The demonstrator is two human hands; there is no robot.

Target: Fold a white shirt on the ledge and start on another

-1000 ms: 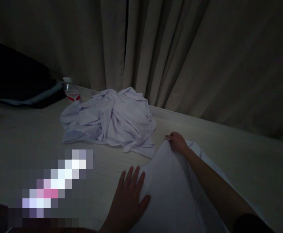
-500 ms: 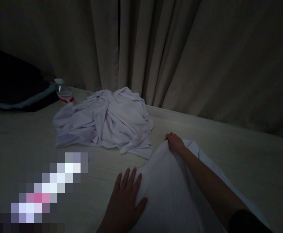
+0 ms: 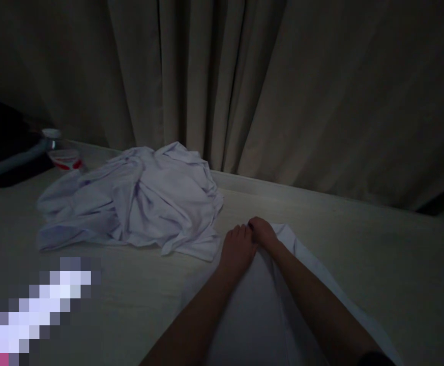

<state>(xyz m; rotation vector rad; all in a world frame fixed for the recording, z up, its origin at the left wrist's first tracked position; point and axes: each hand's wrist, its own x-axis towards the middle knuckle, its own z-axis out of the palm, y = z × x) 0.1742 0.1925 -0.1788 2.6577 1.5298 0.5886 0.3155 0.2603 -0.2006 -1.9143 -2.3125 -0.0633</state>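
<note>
Dim beige curtains (image 3: pixel 283 91) hang behind our pale wooden counter (image 3: pixel 378 254). Our left hand (image 3: pixel 237 249) and right hand (image 3: pixel 262 233) meet, each grip clenched on the smooth white cloth (image 3: pixel 260 310) lying before us, beside a crumpled white pile (image 3: pixel 138 198).

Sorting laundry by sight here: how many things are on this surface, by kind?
White garments: 2, the crumpled heap and the flat one under the left hand and right hand.
Plastic bottles: 1.
Dark cushions: 1.
Total: 4.
</note>
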